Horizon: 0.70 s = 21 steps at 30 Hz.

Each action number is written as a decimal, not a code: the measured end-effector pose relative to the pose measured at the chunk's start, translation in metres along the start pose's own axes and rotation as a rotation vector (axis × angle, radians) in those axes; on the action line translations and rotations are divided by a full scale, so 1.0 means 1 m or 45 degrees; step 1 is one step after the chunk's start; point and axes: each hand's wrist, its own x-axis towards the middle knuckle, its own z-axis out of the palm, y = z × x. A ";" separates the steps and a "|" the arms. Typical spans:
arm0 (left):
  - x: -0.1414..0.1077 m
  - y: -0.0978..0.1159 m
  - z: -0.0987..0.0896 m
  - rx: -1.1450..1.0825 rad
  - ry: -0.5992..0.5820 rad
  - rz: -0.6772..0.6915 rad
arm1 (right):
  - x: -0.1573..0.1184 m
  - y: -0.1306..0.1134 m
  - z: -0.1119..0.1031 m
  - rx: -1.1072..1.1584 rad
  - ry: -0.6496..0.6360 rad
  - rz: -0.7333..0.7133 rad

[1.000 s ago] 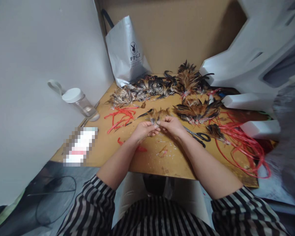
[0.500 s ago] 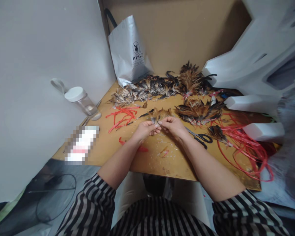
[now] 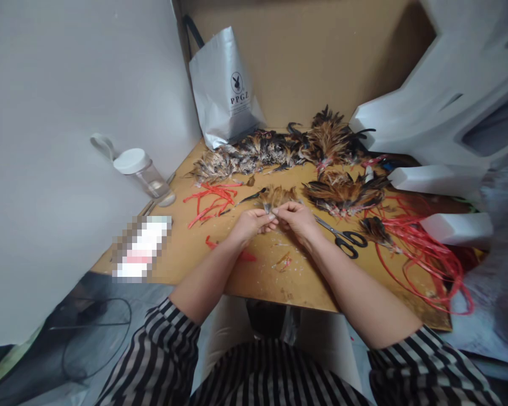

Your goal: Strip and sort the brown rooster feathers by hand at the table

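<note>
Over the middle of the table, my left hand [image 3: 254, 224] and my right hand [image 3: 295, 217] meet at the fingertips. Both pinch the base of a small light-brown feather bunch [image 3: 279, 195], whose tips fan away from me. Fingers hide the part being pinched. Scissors with black handles [image 3: 350, 241] lie just right of my right hand. Beyond it rests a larger brown and black feather bundle [image 3: 345, 192]. Red strips [image 3: 211, 203] are spread to the left of my left hand, and a red scrap [image 3: 246, 256] lies close below it.
A silver bag [image 3: 222, 90] stands at the back beside a long feather pile [image 3: 258, 152]. A clear bottle with a white lid [image 3: 141, 169] is at the left. Tangled red strands [image 3: 436, 265] and white foam blocks [image 3: 457, 229] occupy the right side of the table [image 3: 296, 287].
The view has shifted slightly. Both hands keep pinching the feather bunch at nearly the same spot, and more of the scissors shows beside my right hand.
</note>
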 end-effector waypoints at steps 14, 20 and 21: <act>-0.002 0.002 0.000 0.049 -0.045 -0.015 | -0.001 0.002 0.002 0.072 -0.044 0.048; -0.004 0.004 0.003 0.020 -0.069 -0.022 | -0.001 0.001 0.002 0.095 -0.018 0.029; -0.004 0.004 0.003 0.008 -0.079 -0.022 | -0.001 0.002 0.002 0.106 -0.024 0.036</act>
